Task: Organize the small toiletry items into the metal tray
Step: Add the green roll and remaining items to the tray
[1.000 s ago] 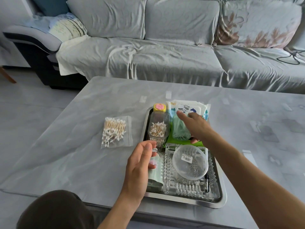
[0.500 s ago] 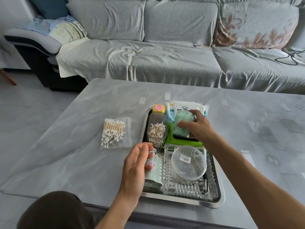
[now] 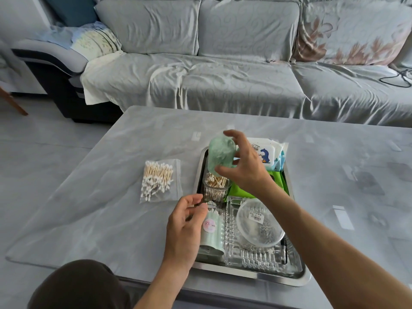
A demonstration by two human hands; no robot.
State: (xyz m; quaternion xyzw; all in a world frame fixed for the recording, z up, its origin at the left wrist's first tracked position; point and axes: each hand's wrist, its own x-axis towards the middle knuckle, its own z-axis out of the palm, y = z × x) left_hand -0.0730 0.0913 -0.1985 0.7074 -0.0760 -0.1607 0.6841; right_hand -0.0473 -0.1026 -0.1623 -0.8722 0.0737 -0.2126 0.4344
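The metal tray (image 3: 263, 274) lies on the table near its front edge. My right hand (image 3: 247, 168) holds a translucent pale green packet (image 3: 220, 156) in the air above the clear box of cotton swabs (image 3: 215, 186) at the tray's far left. My left hand (image 3: 185, 228) rests at the tray's left rim, fingers pinched by the top of a mint green tube (image 3: 213, 233) with a pink sticker; whether it grips the tube is unclear. A wet-wipe pack (image 3: 270, 156), a bright green pad (image 3: 242, 191), a clear glass dish (image 3: 252, 257) and a round clear lid (image 3: 259, 223) also sit in the tray.
A clear bag of cotton swabs (image 3: 158, 180) lies on the table left of the tray. A grey covered sofa (image 3: 223, 81) runs behind the table. My dark-clothed knee (image 3: 75, 286) shows at the bottom left. A black cable (image 3: 396, 78) lies on the sofa at right.
My right hand has lifted the green packet off the green pad and carried it up and left, over the swab box. My left hand has curled its fingers near the tube's top.
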